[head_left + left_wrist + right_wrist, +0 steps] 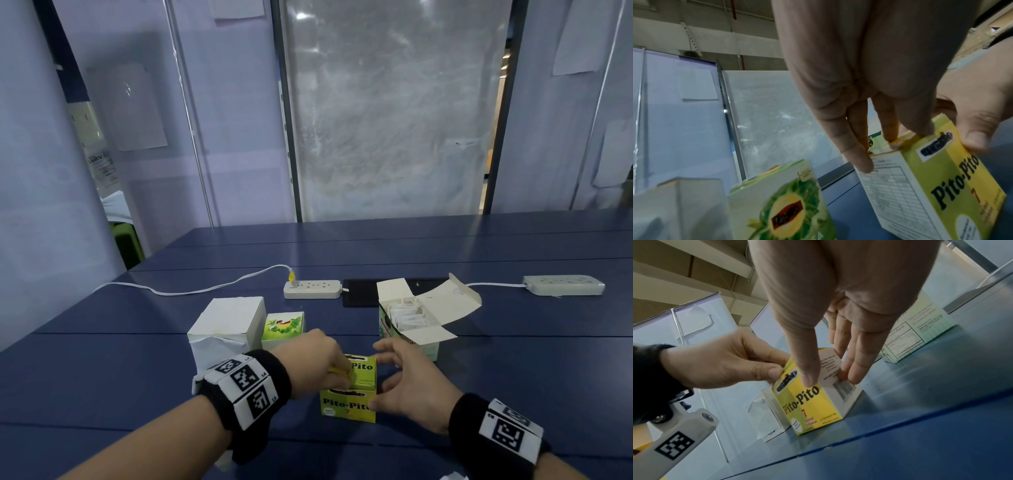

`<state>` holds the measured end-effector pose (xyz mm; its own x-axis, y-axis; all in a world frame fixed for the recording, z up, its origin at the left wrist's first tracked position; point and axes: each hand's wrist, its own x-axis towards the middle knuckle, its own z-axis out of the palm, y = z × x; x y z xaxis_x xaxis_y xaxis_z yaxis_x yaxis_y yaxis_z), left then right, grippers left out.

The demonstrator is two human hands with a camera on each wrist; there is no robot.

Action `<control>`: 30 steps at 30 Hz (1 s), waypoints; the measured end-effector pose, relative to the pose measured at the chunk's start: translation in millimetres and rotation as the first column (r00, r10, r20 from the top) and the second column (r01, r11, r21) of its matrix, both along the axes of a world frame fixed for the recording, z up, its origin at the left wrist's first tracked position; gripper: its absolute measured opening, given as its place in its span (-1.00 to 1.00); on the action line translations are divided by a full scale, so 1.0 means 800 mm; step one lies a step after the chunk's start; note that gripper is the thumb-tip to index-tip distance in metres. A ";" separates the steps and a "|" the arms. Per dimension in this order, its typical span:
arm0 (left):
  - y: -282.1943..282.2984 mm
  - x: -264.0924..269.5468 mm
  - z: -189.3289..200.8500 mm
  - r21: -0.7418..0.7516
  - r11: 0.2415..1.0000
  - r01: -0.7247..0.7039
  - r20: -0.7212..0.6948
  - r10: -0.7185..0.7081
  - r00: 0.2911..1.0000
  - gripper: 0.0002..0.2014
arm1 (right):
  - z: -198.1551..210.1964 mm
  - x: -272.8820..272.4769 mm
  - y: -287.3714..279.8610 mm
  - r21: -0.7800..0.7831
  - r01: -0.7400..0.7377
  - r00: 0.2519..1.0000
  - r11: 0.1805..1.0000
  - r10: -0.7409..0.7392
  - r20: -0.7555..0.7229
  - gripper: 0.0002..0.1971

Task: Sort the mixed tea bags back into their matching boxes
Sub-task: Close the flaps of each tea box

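Note:
A yellow Pito-Pito tea box (346, 404) stands upright on the blue table (137, 377) in front of me. My left hand (337, 371) pinches a yellow flap at the box's top left edge (898, 141). My right hand (380, 383) holds the box's right corner, thumb on the yellow front face (807, 378) and fingers on the white side panel (851, 369). An open white and green box (411, 318) with several white tea bags inside stands behind, to the right. Whether anything lies inside the yellow box is hidden.
A green leaf-print box (282, 325) and a white box (226, 325) with crumpled paper stand just behind my left hand. Further back lie a power strip (311, 288) with its white cable, a black panel (359, 291) and a second strip (563, 284).

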<state>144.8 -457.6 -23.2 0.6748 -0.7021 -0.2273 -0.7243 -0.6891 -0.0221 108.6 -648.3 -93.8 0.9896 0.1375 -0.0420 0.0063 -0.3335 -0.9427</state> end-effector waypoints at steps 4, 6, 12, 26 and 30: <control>0.003 0.001 -0.003 -0.162 0.987 0.016 -0.031 -0.021 0.999 -0.72 | 0.004 -0.004 0.002 -0.010 -0.003 1.000 1.000 0.004 0.018 -0.27; 0.002 0.001 -0.004 -0.174 0.984 0.021 -0.017 -0.025 1.000 -0.74 | 0.006 -0.006 0.002 -0.017 -0.001 1.000 1.000 0.001 0.025 -0.32; -0.005 -0.001 -0.007 -0.160 0.987 -0.005 0.003 0.005 1.000 -0.75 | 0.007 -0.007 0.004 -0.058 0.005 0.999 0.998 -0.003 0.033 -0.43; 0.064 0.029 -0.002 -0.142 0.930 -0.338 0.266 0.365 0.892 -0.63 | -0.008 0.034 0.014 -0.252 0.140 0.987 0.958 -0.116 0.108 -0.63; 0.089 0.041 -0.014 -0.141 0.889 -0.436 0.223 0.458 0.861 -0.59 | -0.007 0.063 0.031 -0.297 0.235 0.961 0.926 -0.174 0.217 -0.63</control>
